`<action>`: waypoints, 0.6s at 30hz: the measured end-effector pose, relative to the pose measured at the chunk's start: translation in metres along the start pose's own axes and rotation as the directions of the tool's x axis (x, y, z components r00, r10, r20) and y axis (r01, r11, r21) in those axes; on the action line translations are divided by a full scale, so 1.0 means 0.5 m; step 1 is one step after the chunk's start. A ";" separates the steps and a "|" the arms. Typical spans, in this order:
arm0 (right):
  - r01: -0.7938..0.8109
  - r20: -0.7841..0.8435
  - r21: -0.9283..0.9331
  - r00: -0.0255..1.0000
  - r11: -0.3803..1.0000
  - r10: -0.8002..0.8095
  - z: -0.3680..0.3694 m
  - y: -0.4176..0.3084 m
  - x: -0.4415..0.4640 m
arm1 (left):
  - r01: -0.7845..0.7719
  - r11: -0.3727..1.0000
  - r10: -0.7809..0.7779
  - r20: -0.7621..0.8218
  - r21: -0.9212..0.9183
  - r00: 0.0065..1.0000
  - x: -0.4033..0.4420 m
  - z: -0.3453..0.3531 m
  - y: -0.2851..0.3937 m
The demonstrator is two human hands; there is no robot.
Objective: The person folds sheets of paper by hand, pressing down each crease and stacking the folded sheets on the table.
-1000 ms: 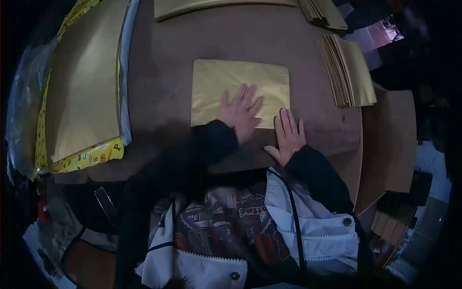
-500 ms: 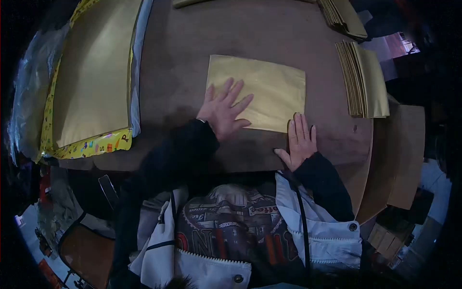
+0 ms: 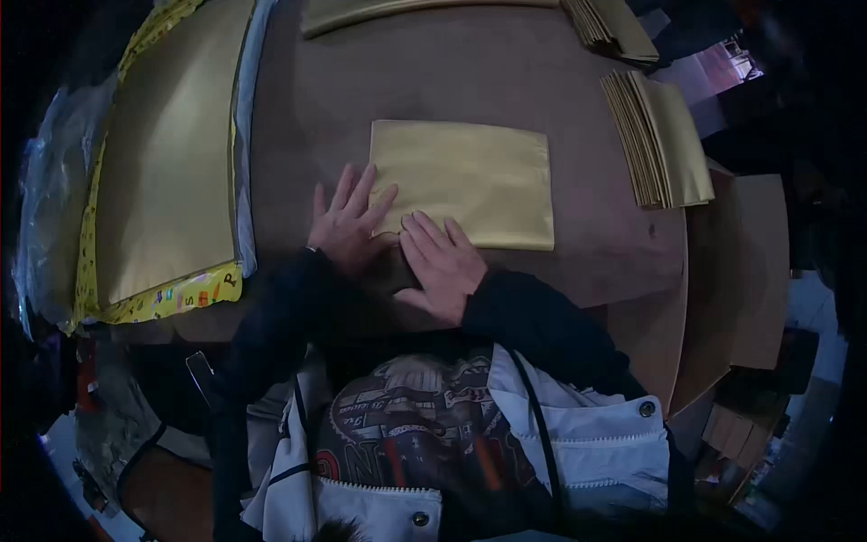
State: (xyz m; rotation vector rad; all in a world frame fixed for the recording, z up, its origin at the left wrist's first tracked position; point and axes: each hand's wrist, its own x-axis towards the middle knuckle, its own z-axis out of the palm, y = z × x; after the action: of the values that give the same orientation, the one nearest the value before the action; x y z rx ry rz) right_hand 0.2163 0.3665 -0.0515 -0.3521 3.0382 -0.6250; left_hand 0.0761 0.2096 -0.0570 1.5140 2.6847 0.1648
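A folded gold paper sheet lies flat on the brown tabletop in front of me. At its lower left corner my left hand is open with fingers spread, the fingertips over its left edge. My right hand rests beside it, open and palm down, fingertips on the sheet's near edge. Neither hand grasps anything. Both hands cover that corner in part.
A large stack of gold sheets in yellow printed wrapping lies on the left. Folded gold bundles stand at the right edge, above an open cardboard box. Another gold stack is along the far side.
My right hand has slid left from the sheet's lower right corner along the near edge. My left hand has moved off the sheet's middle to its left edge. The camera view has shifted slightly.
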 end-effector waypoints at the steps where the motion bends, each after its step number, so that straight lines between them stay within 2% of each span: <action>1: -0.010 -0.007 -0.006 1.000 1.000 0.010 0.006 0.006 -0.005 | 0.007 1.000 -0.006 -0.006 0.009 1.000 0.001 0.000 0.001; 3: -0.014 -0.009 -0.192 1.000 0.981 0.012 0.013 0.013 -0.014 | -0.009 1.000 0.009 -0.018 0.002 1.000 0.002 -0.007 0.002; 6: -0.070 0.024 -0.197 0.997 0.978 0.076 -0.005 0.034 -0.049 | -0.005 0.999 0.003 0.062 0.040 0.998 0.006 -0.009 -0.001; 10: -0.125 0.036 -0.228 0.990 0.966 0.136 -0.037 0.057 -0.116 | 0.032 0.999 -0.034 0.083 0.028 0.996 0.001 -0.021 -0.005; 16: -0.316 0.066 -0.253 0.937 0.915 0.342 -0.080 0.096 -0.209 | 0.027 1.000 -0.027 -0.005 0.001 1.000 -0.020 -0.008 -0.028; 18: -0.338 -0.001 -0.278 0.936 0.899 0.352 -0.078 0.107 -0.239 | 0.041 0.999 -0.041 0.010 0.003 0.999 -0.024 -0.014 -0.029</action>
State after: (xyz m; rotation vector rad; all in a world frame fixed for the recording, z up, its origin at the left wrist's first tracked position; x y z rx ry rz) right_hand 0.3186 0.4562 -0.0395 0.1702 3.0248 -0.1704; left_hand 0.0689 0.1915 -0.0518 1.4557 2.7066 0.1514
